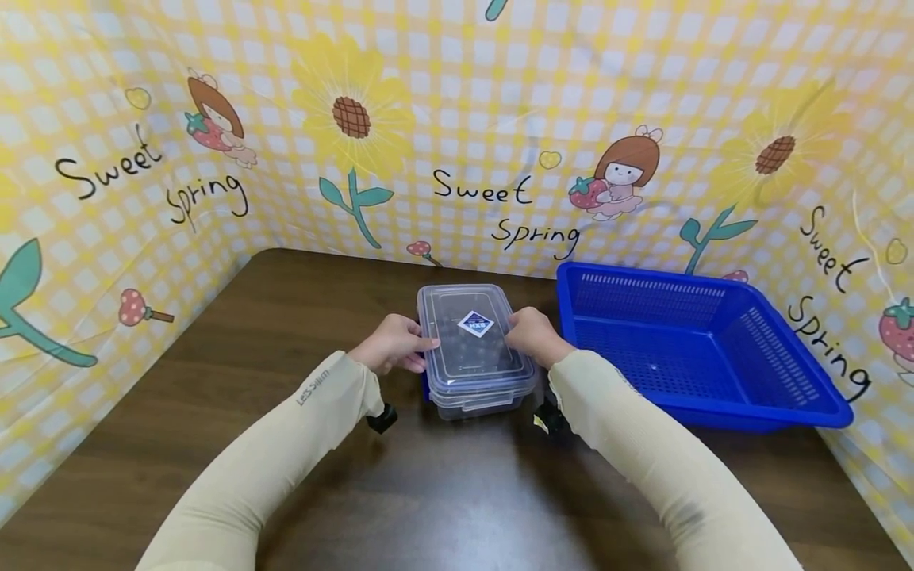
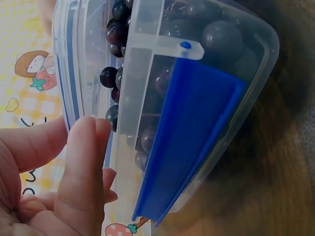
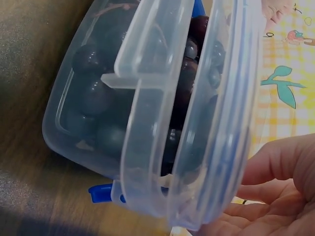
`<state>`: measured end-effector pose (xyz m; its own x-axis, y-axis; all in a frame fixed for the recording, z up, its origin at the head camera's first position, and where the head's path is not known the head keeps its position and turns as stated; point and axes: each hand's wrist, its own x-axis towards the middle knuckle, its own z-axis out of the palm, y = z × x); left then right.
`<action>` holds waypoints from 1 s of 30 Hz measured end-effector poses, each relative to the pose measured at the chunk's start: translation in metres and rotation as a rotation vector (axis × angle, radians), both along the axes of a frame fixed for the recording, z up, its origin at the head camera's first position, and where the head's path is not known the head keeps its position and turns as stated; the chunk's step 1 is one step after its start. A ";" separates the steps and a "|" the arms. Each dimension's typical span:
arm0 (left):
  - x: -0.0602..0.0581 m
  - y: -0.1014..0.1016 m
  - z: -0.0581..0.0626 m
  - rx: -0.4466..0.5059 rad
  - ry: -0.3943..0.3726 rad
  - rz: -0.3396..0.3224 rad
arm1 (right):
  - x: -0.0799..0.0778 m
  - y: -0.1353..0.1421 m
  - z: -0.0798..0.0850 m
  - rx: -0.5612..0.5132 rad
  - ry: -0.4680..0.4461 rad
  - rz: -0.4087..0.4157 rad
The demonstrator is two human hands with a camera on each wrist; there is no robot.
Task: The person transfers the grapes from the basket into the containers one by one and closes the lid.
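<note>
A clear plastic food box (image 1: 471, 411) sits on the table, filled with dark round grapes (image 2: 117, 33). Its transparent lid (image 1: 457, 358) has a blue seal and a diamond-shaped label; both wrist views show a gap between lid and box, with grapes visible in it. My left hand (image 1: 389, 342) pinches the lid's left edge, thumb on top. At the right edge, my right hand (image 1: 537, 337) grips the lid between thumb and fingers. A blue side clip (image 2: 192, 113) hangs down against the box wall, and another blue clip (image 3: 101, 193) sticks outward.
To the right stands a blue plastic basket (image 1: 646, 341) with slotted walls, close to my right forearm. A yellow checked cloth (image 1: 457, 143) with flowers and cartoon prints encloses the brown wooden table (image 1: 443, 492) at the back and sides.
</note>
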<state>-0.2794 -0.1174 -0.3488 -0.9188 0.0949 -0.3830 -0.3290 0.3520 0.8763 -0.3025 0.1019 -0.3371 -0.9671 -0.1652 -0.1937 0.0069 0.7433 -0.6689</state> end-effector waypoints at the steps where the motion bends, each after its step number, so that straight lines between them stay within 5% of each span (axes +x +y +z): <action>1: 0.000 0.000 0.000 -0.002 0.000 -0.001 | 0.000 0.000 -0.001 0.005 0.004 0.005; 30: 0.002 0.001 -0.005 0.001 -0.008 0.033 | 0.004 -0.004 -0.001 0.056 0.038 0.018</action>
<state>-0.2771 -0.1165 -0.3541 -0.9182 0.0650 -0.3907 -0.3476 0.3403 0.8737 -0.2986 0.0975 -0.3380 -0.9709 -0.1723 -0.1663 -0.0310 0.7793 -0.6259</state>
